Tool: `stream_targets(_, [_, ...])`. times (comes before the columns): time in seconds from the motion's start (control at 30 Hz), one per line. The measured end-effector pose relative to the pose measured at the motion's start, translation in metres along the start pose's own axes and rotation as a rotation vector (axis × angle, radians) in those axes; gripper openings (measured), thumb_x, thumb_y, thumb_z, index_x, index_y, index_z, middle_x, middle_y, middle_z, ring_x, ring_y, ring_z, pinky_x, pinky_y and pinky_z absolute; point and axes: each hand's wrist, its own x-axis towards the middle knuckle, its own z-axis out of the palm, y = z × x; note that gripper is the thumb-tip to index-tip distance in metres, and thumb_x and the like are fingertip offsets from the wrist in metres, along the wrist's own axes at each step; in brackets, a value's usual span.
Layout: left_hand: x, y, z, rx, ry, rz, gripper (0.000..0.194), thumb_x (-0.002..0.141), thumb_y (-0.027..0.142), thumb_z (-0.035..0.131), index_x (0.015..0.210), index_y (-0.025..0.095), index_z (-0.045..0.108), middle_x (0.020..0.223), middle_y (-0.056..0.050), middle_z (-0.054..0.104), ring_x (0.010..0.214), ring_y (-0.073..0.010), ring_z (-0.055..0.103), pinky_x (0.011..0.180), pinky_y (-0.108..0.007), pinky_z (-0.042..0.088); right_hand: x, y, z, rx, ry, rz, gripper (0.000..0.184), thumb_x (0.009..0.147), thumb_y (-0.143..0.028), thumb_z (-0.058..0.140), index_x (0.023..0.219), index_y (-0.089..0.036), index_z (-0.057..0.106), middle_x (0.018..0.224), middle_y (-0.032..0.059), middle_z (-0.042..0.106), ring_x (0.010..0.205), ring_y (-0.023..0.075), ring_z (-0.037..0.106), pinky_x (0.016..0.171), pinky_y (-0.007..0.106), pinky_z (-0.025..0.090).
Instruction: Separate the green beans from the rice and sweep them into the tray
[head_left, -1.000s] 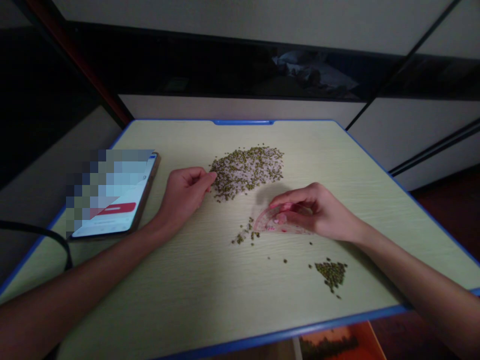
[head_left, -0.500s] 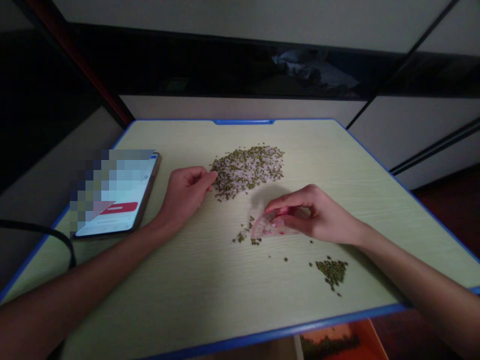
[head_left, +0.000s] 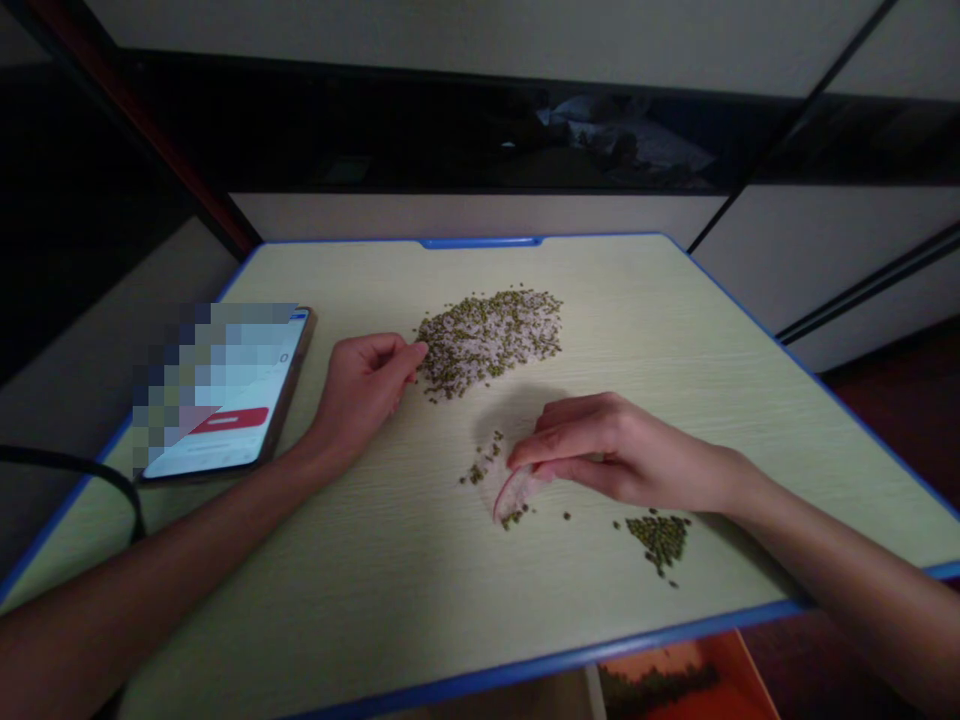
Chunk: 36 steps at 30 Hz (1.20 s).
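Note:
A large heap of mixed green beans and pale grains (head_left: 491, 338) lies at the middle of the pale green table (head_left: 420, 590). My left hand (head_left: 363, 385) rests curled at the heap's left edge, its fingertips touching the grains. My right hand (head_left: 609, 452) pinches a clear pink plastic scraper (head_left: 514, 493), its edge down on the table by a small scatter of beans (head_left: 484, 462). A small pile of green beans only (head_left: 660, 537) lies near the front edge, just below my right wrist.
A phone (head_left: 229, 395) with a lit screen lies at the table's left side. A dark cable (head_left: 90, 470) curves over the left edge. The table has a blue rim. An orange object (head_left: 675, 680) shows below the front edge.
My right hand has moved the scraper down and to the left, tilting it so its edge meets the table by the small scatter. My left hand has stayed put.

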Motion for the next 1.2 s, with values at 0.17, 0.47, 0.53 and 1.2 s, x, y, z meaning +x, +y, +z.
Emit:
stream_targets(0.17, [-0.001,0.002,0.0,0.025,0.005,-0.015,0.031,0.072,0.024,0.053,0.044,0.019,0.042,0.032,0.006,0.034,0.033,-0.0068,0.03,0.038,-0.021,0.024,0.0,-0.001,-0.001,0.052,-0.062,-0.061,0.022,0.089,-0.012,0.05,0.102,-0.008,0.068,0.088,0.0102,0.07,0.08,0.0152,0.06,0.072,0.026,0.046])
stream_targets(0.47, [0.0,0.001,-0.001,0.015,-0.001,-0.011,0.032,0.073,0.023,0.053,0.043,0.019,0.041,0.032,0.006,0.034,0.034,-0.0067,0.03,0.039,-0.021,0.024,-0.004,-0.002,-0.006,0.099,-0.181,-0.1,0.023,0.089,-0.009,0.049,0.1,-0.006,0.069,0.082,0.0112,0.069,0.077,0.015,0.057,0.069,0.026,0.044])
stream_targets(0.53, [0.0,0.001,0.0,0.01,-0.002,-0.012,0.032,0.073,0.022,0.053,0.043,0.019,0.042,0.032,0.006,0.033,0.033,-0.0064,0.03,0.039,-0.021,0.023,-0.005,-0.002,-0.008,0.106,-0.204,-0.094,0.023,0.089,-0.01,0.049,0.101,-0.007,0.069,0.082,0.0106,0.069,0.076,0.0143,0.057,0.07,0.026,0.044])
stream_targets(1.2, [0.001,-0.003,0.0,-0.013,-0.006,-0.01,0.031,0.072,0.024,0.053,0.044,0.019,0.042,0.032,0.006,0.034,0.033,-0.0065,0.03,0.037,-0.021,0.023,-0.009,-0.002,-0.009,0.17,-0.214,-0.044,0.021,0.087,-0.01,0.053,0.101,-0.009,0.069,0.083,0.0102,0.071,0.075,0.0134,0.059,0.07,0.026,0.046])
